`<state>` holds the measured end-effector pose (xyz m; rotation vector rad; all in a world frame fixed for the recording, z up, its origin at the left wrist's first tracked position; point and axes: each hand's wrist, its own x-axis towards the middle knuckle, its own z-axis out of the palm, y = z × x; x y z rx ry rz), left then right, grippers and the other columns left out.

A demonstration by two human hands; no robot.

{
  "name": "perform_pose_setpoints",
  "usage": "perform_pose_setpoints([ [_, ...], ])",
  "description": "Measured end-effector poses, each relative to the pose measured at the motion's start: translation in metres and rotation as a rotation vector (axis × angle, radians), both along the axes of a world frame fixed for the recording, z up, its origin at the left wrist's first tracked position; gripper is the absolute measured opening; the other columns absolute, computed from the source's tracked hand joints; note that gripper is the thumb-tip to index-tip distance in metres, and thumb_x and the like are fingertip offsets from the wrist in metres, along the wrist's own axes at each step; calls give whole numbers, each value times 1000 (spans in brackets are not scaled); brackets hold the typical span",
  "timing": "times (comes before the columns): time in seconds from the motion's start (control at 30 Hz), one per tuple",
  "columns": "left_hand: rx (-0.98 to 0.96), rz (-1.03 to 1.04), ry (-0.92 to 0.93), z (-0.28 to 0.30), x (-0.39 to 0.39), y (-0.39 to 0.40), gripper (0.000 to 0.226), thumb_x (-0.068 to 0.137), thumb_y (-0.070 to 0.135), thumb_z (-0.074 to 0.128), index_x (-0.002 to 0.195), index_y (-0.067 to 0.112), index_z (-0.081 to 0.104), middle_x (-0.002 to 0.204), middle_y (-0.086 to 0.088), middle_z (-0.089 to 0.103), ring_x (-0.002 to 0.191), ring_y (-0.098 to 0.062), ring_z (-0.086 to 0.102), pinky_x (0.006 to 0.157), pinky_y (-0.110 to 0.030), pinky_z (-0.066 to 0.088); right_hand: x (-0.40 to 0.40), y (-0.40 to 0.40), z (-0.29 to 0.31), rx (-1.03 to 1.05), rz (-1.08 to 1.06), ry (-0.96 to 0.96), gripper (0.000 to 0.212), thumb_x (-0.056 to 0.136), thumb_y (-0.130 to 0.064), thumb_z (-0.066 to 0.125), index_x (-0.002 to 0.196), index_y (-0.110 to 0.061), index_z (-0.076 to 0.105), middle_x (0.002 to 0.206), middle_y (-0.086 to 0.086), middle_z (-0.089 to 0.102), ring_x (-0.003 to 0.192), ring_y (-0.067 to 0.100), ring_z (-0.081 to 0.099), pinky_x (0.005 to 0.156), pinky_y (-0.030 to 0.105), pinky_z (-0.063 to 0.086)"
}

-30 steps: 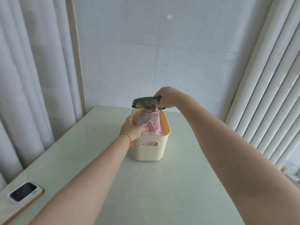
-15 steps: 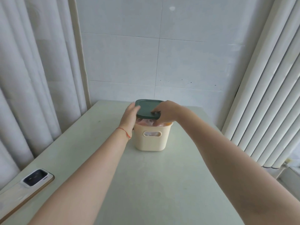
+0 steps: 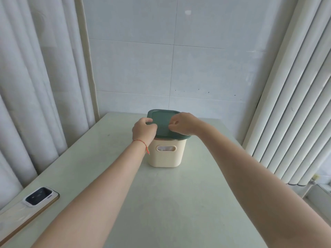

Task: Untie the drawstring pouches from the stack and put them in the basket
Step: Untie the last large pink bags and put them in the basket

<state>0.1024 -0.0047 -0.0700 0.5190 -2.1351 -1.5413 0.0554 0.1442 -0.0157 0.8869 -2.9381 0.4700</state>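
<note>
Head view shows a cream basket (image 3: 166, 154) standing upright on the pale green tabletop (image 3: 161, 203), near the far end by the tiled wall (image 3: 161, 68). It has a handle slot in the side that faces us. A dark green lid (image 3: 163, 122) lies on top of the basket and covers its mouth. It looks a bit tilted, with the far edge higher. The pouches cannot be seen, because the lid hides the inside.

Both arms reach out to the lid. The left hand (image 3: 143, 130) is at the lid's near left corner. Its fingers (image 3: 148, 120) are curled over the edge and grip the lid. A thin red string (image 3: 141, 141) is tied round that wrist, and its end hangs down. The right hand (image 3: 184, 125) rests on the near right part of the lid. Its fingers are bent and the tips touch the top of the lid, but I cannot tell if they hold it or just press on it.

A phone (image 3: 28, 206) lies flat at the near left edge of the tabletop, well apart from the basket, with its camera side up. White curtains (image 3: 35, 86) hang on the left. White blinds (image 3: 295, 104) hang on the right.
</note>
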Motion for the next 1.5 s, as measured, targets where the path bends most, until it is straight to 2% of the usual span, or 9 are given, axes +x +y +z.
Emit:
perform_pose_setpoints([
  [0.13, -115, 27, -90, 0, -1, 0, 46, 74, 15, 46, 114, -3, 63, 123, -29, 56, 116, -45, 52, 97, -51, 45, -9, -2, -15, -17, -135, 54, 36, 94, -23, 45, 128, -15, 54, 131, 13, 43, 125, 30, 38, 102, 39, 39],
  [0.2, -152, 29, -128, 0, 2, 2, 36, 67, 16, 41, 84, 0, 68, 94, -34, 54, 87, -50, 52, 70, -46, 51, -14, -4, -25, 33, -157, -3, 40, 96, -23, 40, 134, -11, 47, 138, 16, 37, 129, 33, 34, 102, 37, 35],
  [0.27, -181, 27, -146, 0, 3, 4, 16, 68, 11, 42, 54, 18, 40, 67, -9, 35, 61, -33, 34, 48, -31, 26, -18, -7, -34, 33, -162, -42, 40, 98, -22, 35, 132, -7, 47, 138, 18, 38, 129, 34, 35, 102, 36, 33],
  [0.37, -198, 10, -140, 0, 4, 4, 14, 77, 5, 47, 67, 10, 54, 72, -14, 50, 76, -41, 42, 53, -32, 38, -20, -10, -42, -39, -156, -45, 38, 99, -23, 34, 130, -6, 49, 135, 18, 44, 128, 33, 37, 101, 35, 33],
  [0.5, -181, 9, -145, -6, -3, -3, 43, 88, 13, 49, 131, 8, 55, 134, -10, 56, 121, -29, 53, 98, -34, 44, -21, -11, -49, -77, -154, -26, 39, 100, -22, 33, 134, -7, 46, 137, 16, 41, 133, 30, 32, 104, 35, 32],
  [0.73, -328, -2, -218, -10, -17, -8, 44, 93, 9, 39, 136, 11, 48, 136, -15, 47, 125, -34, 47, 103, -41, 42, -30, -14, -51, 21, -207, -40, 40, 97, -23, 28, 123, -3, 50, 134, 14, 44, 128, 31, 31, 107, 37, 29],
  [1.1, -474, -133, -248, -7, -32, -38, 27, 87, 1, 37, 98, 0, 61, 95, -14, 60, 87, -32, 53, 70, -30, 39, -65, -5, -51, -61, -162, -115, 41, 97, -33, 35, 127, -9, 50, 142, 2, 40, 137, 25, 28, 111, 44, 28],
  [1.37, -411, -346, -294, 12, -67, -64, 52, 92, -7, 36, 131, 16, 60, 118, 7, 60, 105, -12, 53, 88, -19, 37, -104, 5, -46, -23, -248, -96, 58, 92, -40, 37, 145, -15, 37, 157, 6, 25, 147, 24, 13, 118, 43, 17],
  [1.5, -433, -343, -306, 12, -91, -74, 58, 89, -8, 33, 131, 21, 60, 128, 5, 61, 114, -17, 56, 94, -21, 40, -120, -2, -41, -59, -178, -92, 53, 94, -35, 36, 147, -27, 36, 151, 1, 35, 142, 25, 27, 115, 42, 24],
])
